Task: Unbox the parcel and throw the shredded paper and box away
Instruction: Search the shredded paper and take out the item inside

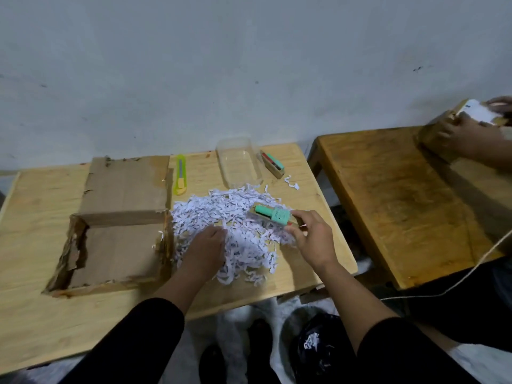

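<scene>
An open, torn cardboard box (116, 245) lies on the light wooden table (33, 223), its flap folded back toward the wall and its inside bare. To its right spreads a pile of white shredded paper (243, 234). My left hand (206, 249) rests palm down in the left side of the pile, fingers apart. My right hand (310, 236) pinches the near end of a small card-backed pack holding a teal bottle (273, 214), lifted just over the pile's right part.
A yellow-green box cutter (180, 175), a clear plastic container (239, 162) and a second small pack (273, 163) lie near the wall. A black bag with some shreds (313, 342) sits on the floor below. Another person's hands hold a box (454, 128) over the darker table (388, 195).
</scene>
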{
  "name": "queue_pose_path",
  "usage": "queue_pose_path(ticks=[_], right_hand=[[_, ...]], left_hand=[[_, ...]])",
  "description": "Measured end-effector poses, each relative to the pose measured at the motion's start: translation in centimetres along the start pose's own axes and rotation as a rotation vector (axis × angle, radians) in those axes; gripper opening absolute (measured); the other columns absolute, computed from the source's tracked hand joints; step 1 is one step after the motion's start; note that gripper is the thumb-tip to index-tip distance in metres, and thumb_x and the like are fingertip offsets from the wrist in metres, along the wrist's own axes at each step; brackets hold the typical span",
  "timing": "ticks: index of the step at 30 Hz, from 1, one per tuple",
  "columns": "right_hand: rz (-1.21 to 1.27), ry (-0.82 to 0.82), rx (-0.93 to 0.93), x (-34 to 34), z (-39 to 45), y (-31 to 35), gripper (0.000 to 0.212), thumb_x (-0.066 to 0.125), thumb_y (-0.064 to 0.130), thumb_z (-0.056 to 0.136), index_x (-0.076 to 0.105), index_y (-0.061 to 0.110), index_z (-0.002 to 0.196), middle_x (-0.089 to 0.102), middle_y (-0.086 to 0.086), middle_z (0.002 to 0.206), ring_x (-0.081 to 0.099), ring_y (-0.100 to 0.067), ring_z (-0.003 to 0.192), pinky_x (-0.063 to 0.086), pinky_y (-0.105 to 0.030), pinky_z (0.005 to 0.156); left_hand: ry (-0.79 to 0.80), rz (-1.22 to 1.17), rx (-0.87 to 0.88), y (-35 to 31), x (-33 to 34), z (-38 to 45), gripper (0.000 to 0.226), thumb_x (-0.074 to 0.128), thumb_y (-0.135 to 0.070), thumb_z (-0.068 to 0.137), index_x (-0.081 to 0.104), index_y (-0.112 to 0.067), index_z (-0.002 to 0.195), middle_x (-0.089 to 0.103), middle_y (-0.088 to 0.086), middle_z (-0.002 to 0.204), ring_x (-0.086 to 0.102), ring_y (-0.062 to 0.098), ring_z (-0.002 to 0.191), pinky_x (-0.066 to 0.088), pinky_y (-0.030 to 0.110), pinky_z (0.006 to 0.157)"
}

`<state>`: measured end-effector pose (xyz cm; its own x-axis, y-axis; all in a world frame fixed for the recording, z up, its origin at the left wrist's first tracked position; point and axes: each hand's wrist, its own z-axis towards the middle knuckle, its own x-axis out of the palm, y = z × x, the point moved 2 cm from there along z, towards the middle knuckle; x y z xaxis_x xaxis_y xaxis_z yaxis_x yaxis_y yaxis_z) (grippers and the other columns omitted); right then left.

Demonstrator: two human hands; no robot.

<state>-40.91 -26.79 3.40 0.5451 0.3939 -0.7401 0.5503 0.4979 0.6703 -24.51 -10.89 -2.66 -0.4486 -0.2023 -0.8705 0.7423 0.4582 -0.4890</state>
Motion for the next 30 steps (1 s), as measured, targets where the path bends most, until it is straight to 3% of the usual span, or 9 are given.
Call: queue_pose_path(ticks=[4, 7, 13, 16, 18, 20, 22, 24, 30], right_hand=[[0.055, -0.163, 0.111, -0.6, 2.0, -0.8, 0.032, 0.068, 0.015, 0.081, 0.062, 0.007, 0.112, 0.062, -0.012, 0.105, 0.052, -0.015, 0.085, 0.037, -0.016, 0.076], [0.052, -0.218, 0.192, -0.3, 4.0, -2.0, 0.033, 0.068, 0.015, 0.082, 0.061, 0.005, 0.113, 0.061, -0.015, 0.110, 0.056, -0.024, 0.092, 0.041, -0.026, 0.082], [0.047, -0.179, 0.263, 1.7, 8.0, -4.3, 0.033, 0.064, 0.018, 0.085, 0.059, 0.004, 0.114, 0.058, -0.018, 0.112, 0.054, -0.027, 0.098, 0.036, -0.022, 0.082], [0.037, -0.137, 0.276, 3.0, 10.0, -4.8, 0.037, 0.062, 0.023, 0.085, 0.057, 0.006, 0.117, 0.058, -0.016, 0.113, 0.053, -0.027, 0.101, 0.037, -0.027, 0.086], [0.045, -0.114, 0.268, 3.8, 11.3, -4.9, 0.036, 0.060, 0.024, 0.086, 0.057, 0.008, 0.118, 0.058, -0.014, 0.114, 0.052, -0.025, 0.103, 0.032, -0.021, 0.081], [0.054, -0.101, 0.265, 4.7, 12.5, -4.8, 0.034, 0.059, 0.025, 0.087, 0.057, 0.009, 0.117, 0.058, -0.013, 0.114, 0.052, -0.025, 0.103, 0.029, -0.019, 0.079], [0.050, -0.106, 0.238, 5.5, 13.7, -4.7, 0.033, 0.060, 0.026, 0.087, 0.058, 0.008, 0.114, 0.060, -0.014, 0.112, 0.054, -0.026, 0.102, 0.038, -0.027, 0.085], [0.029, -0.105, 0.204, 6.2, 14.8, -4.6, 0.033, 0.061, 0.026, 0.086, 0.059, 0.007, 0.113, 0.061, -0.015, 0.110, 0.055, -0.027, 0.099, 0.038, -0.028, 0.080], [-0.051, -0.068, 0.198, 6.1, 16.4, -4.8, 0.041, 0.064, 0.031, 0.083, 0.058, 0.006, 0.115, 0.061, -0.016, 0.111, 0.050, -0.029, 0.105, 0.032, -0.026, 0.078]], left_hand=[[0.021, 0.018, 0.004, -0.1, 0.8, 0.7, 0.040, 0.042, -0.014, 0.096, 0.043, -0.003, 0.134, 0.043, 0.015, 0.142, 0.033, 0.029, 0.136, 0.029, 0.040, 0.111], [0.047, 0.021, -0.051, 0.3, 2.0, 1.2, 0.045, 0.041, -0.021, 0.097, 0.037, -0.008, 0.139, 0.035, 0.011, 0.149, 0.020, 0.027, 0.142, 0.021, 0.044, 0.116], [-0.012, 0.004, -0.082, 0.4, 3.1, 1.3, 0.057, 0.023, -0.035, 0.090, 0.050, -0.004, 0.129, 0.053, 0.017, 0.134, 0.043, 0.032, 0.130, 0.040, 0.048, 0.105], [-0.028, -0.010, -0.087, 0.8, 3.5, 1.3, 0.056, 0.021, -0.039, 0.095, 0.051, -0.006, 0.129, 0.055, 0.015, 0.132, 0.042, 0.027, 0.129, 0.040, 0.045, 0.104], [-0.026, 0.000, -0.069, 1.0, 3.8, 1.2, 0.059, 0.014, -0.042, 0.098, 0.050, -0.007, 0.129, 0.055, 0.014, 0.131, 0.041, 0.024, 0.129, 0.042, 0.043, 0.104], [-0.034, -0.032, -0.097, 1.0, 3.7, 1.2, 0.054, 0.021, -0.041, 0.097, 0.051, -0.008, 0.129, 0.053, 0.013, 0.133, 0.043, 0.026, 0.130, 0.040, 0.041, 0.106], [-0.054, -0.060, -0.119, 0.9, 3.7, 1.2, 0.050, 0.027, -0.038, 0.096, 0.052, -0.008, 0.128, 0.053, 0.014, 0.133, 0.043, 0.026, 0.130, 0.037, 0.039, 0.106], [-0.065, -0.065, -0.115, 0.7, 3.6, 1.2, 0.052, 0.025, -0.040, 0.096, 0.052, -0.010, 0.128, 0.051, 0.013, 0.135, 0.041, 0.024, 0.131, 0.034, 0.036, 0.106], [-0.084, -0.079, -0.094, 0.5, 3.4, 1.4, 0.045, 0.032, -0.035, 0.095, 0.053, -0.010, 0.126, 0.052, 0.010, 0.132, 0.048, 0.025, 0.124, 0.045, 0.036, 0.100]])
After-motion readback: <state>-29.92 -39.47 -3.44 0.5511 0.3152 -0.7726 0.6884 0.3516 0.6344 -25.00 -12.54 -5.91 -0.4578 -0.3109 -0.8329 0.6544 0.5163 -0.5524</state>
